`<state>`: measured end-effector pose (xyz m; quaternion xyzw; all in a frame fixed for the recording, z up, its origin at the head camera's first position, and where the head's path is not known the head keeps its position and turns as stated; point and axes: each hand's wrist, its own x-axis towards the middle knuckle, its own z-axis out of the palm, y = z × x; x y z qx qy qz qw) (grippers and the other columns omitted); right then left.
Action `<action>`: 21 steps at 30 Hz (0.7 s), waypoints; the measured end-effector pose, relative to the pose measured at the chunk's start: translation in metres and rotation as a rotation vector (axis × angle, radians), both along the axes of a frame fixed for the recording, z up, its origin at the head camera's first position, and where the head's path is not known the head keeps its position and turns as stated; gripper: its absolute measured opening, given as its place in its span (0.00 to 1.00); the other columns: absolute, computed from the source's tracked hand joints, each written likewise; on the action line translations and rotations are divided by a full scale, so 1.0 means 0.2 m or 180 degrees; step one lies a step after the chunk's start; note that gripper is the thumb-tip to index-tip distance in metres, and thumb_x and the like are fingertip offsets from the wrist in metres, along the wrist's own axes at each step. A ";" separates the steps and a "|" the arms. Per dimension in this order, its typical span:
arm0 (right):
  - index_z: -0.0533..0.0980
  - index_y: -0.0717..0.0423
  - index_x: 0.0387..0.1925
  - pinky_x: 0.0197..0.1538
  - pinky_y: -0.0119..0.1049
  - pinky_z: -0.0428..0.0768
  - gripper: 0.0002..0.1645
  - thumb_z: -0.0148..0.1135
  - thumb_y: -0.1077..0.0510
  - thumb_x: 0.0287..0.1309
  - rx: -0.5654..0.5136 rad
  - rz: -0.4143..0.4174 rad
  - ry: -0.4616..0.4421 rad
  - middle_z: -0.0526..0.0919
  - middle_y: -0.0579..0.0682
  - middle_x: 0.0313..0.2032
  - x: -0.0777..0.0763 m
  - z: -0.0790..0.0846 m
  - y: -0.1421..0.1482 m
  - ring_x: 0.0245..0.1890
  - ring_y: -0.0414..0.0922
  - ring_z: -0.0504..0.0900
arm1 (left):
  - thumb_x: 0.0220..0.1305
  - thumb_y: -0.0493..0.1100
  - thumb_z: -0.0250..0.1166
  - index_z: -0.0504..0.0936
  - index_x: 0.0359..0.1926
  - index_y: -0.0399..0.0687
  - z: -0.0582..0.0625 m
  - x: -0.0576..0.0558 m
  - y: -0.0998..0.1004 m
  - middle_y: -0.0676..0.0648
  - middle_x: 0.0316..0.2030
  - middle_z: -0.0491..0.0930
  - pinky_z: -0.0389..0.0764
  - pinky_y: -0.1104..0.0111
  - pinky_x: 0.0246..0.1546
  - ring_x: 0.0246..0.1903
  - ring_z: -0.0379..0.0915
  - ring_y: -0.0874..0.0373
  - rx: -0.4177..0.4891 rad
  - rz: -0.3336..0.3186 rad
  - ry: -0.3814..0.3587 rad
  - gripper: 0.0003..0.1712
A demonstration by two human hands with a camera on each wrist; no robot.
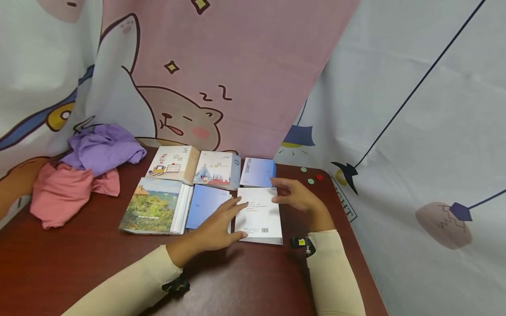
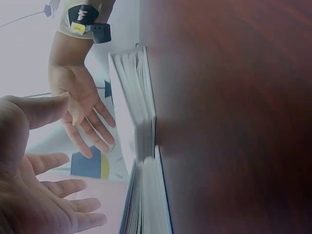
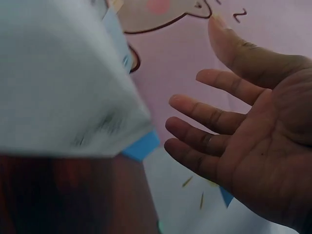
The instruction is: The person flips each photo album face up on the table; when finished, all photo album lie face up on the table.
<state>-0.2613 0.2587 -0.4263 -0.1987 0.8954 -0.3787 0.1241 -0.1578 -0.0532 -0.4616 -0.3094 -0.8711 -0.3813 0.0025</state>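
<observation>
A white album [image 1: 258,219] with small print and a barcode on its cover lies flat at the front right of a group of albums. Over its left side reaches my left hand [image 1: 215,226], fingers spread and thumb by the lower left corner. Beyond the right edge, my right hand [image 1: 298,197] hovers with its fingers apart and slightly bent; the right wrist view shows its palm [image 3: 263,131] bare. A blue album [image 1: 206,204], partly covered by the left hand, lies left of the white one. Page edges [image 2: 139,92] of the white album face the left wrist view.
Behind stand a small blue album [image 1: 257,172] marked POLAROID and two illustrated albums [image 1: 170,162]. A landscape-covered album [image 1: 154,204] lies at the left front. Purple cloth [image 1: 103,147] and pink cloth [image 1: 59,193] are heaped far left. Small discs [image 1: 311,181] lie near the right table edge.
</observation>
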 end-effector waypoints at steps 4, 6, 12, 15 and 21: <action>0.68 0.59 0.81 0.79 0.67 0.70 0.45 0.76 0.58 0.68 -0.0076 -0.0083 -0.0020 0.72 0.62 0.79 -0.01 -0.05 0.06 0.81 0.65 0.68 | 0.67 0.48 0.77 0.72 0.78 0.39 0.00 0.00 0.07 0.31 0.81 0.64 0.67 0.38 0.79 0.82 0.59 0.33 -0.0049 -0.0094 0.0043 0.44; 0.68 0.59 0.81 0.78 0.66 0.71 0.44 0.76 0.59 0.68 -0.0147 -0.0149 -0.0069 0.72 0.61 0.79 -0.01 -0.07 0.08 0.81 0.66 0.69 | 0.67 0.49 0.76 0.73 0.78 0.40 0.00 0.00 0.11 0.32 0.80 0.66 0.68 0.38 0.79 0.82 0.61 0.34 -0.0062 -0.0121 0.0038 0.43; 0.69 0.55 0.81 0.78 0.65 0.72 0.45 0.77 0.58 0.67 -0.0248 -0.0315 -0.0237 0.74 0.59 0.78 0.00 -0.13 0.12 0.79 0.63 0.72 | 0.68 0.49 0.76 0.73 0.78 0.43 -0.01 -0.01 0.23 0.35 0.81 0.66 0.68 0.40 0.79 0.82 0.60 0.36 -0.0083 -0.0248 -0.0085 0.42; 0.70 0.56 0.80 0.77 0.64 0.74 0.44 0.77 0.58 0.66 -0.0328 -0.0345 -0.0267 0.77 0.60 0.76 0.00 -0.16 0.13 0.77 0.62 0.74 | 0.69 0.49 0.76 0.73 0.78 0.44 -0.02 -0.01 0.29 0.35 0.80 0.67 0.69 0.42 0.80 0.82 0.62 0.38 -0.0146 -0.0296 -0.0048 0.42; 0.72 0.55 0.78 0.77 0.63 0.75 0.42 0.77 0.58 0.66 -0.0481 -0.0319 -0.0309 0.80 0.60 0.73 -0.03 -0.25 0.16 0.75 0.62 0.77 | 0.70 0.49 0.75 0.76 0.77 0.46 -0.04 -0.02 0.36 0.35 0.80 0.68 0.69 0.45 0.81 0.81 0.63 0.39 -0.0200 -0.0356 0.0020 0.38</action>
